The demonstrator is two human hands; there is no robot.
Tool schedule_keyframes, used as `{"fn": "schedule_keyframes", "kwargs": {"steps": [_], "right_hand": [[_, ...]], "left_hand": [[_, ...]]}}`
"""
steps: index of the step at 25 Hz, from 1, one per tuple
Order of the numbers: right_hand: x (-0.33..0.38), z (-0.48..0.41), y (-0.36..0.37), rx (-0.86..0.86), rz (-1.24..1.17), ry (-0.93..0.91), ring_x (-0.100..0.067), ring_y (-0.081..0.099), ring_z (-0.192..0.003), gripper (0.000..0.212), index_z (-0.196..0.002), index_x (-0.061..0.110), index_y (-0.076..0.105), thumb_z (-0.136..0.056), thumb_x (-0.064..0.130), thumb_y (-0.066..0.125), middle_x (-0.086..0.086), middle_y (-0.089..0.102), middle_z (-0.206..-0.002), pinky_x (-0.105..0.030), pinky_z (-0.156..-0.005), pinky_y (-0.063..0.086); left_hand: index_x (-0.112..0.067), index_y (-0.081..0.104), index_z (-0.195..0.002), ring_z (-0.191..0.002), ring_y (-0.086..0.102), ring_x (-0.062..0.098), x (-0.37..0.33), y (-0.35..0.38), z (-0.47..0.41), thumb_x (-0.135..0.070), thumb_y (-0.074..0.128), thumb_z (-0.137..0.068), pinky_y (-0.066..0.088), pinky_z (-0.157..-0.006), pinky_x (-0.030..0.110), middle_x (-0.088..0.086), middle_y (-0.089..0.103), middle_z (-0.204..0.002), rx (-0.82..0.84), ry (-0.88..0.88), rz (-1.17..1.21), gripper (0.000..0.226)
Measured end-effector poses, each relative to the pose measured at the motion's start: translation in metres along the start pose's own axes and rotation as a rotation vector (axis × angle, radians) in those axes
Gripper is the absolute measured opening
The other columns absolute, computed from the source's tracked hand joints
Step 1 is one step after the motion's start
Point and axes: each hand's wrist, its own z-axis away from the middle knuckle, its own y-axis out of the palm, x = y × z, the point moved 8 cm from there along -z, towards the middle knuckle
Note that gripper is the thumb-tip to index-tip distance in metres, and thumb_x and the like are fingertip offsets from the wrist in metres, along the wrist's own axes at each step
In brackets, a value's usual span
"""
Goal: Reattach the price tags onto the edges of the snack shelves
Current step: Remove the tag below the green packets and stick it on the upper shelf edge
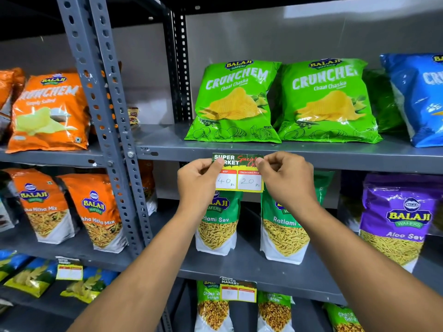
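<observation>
In the middle of the frame, both hands pinch a price tag (239,174) by its top corners. The left hand (197,182) grips the left corner and the right hand (286,179) grips the right one. The tag's top edge sits against the front edge of the grey shelf (335,160), just under two green chip bags (233,101). It reads 40 and 20.
</observation>
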Motion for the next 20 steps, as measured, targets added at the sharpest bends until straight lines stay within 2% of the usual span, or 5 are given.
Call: {"fn": "schedule_keyframes", "kwargs": {"steps": [5,11,14,17,20], "right_hand": [[0.01,-0.008,-0.003,0.005,0.157,-0.064,-0.026,0.067,-0.077,0.025,-0.074,0.027,0.067,-0.078,0.051,0.058,0.002,0.073,-0.072,-0.039,-0.068,0.056],[0.01,-0.015,-0.001,0.037,0.257,-0.049,-0.035,0.065,-0.082,0.029,-0.073,0.026,0.066,-0.077,0.053,0.058,-0.006,0.073,-0.077,-0.037,-0.066,0.053],[0.017,-0.023,-0.009,-0.005,0.421,-0.098,-0.036,0.064,-0.079,0.039,-0.064,0.023,0.056,-0.07,0.061,0.06,-0.009,0.07,-0.075,-0.034,-0.06,0.043],[0.027,-0.039,-0.02,-0.036,0.577,-0.145,-0.03,0.056,-0.067,0.056,-0.061,0.019,0.048,-0.055,0.071,0.068,-0.006,0.06,-0.066,-0.03,-0.055,0.035],[0.025,-0.052,-0.019,0.076,0.568,-0.082,-0.026,0.05,-0.067,0.059,-0.061,0.023,0.044,-0.048,0.072,0.073,0.0,0.057,-0.069,-0.03,-0.053,0.03]], "left_hand": [[-0.034,0.077,-0.071,-0.069,0.074,0.018,-0.009,-0.003,-0.008,-0.052,0.073,-0.068,0.061,-0.07,0.052,-0.008,0.077,-0.067,-0.031,0.075,-0.102,0.018],[-0.029,0.075,-0.064,-0.062,0.072,0.016,-0.013,-0.008,-0.016,-0.053,0.076,-0.062,0.06,-0.068,0.044,-0.008,0.074,-0.059,-0.088,0.079,-0.189,0.024],[-0.021,0.058,-0.051,-0.055,0.059,0.018,-0.026,-0.021,-0.019,-0.061,0.08,-0.051,0.046,-0.055,0.031,-0.009,0.06,-0.049,-0.199,0.138,-0.369,0.046],[-0.027,0.037,-0.061,-0.071,0.045,0.023,-0.055,-0.025,-0.026,-0.068,0.078,-0.043,0.03,-0.057,0.034,-0.011,0.047,-0.066,-0.228,0.336,-0.662,0.061],[-0.028,0.039,-0.073,-0.085,0.039,0.022,-0.067,-0.023,-0.035,-0.072,0.076,-0.039,0.033,-0.069,0.035,-0.005,0.048,-0.083,-0.167,0.365,-0.796,0.067]]}}
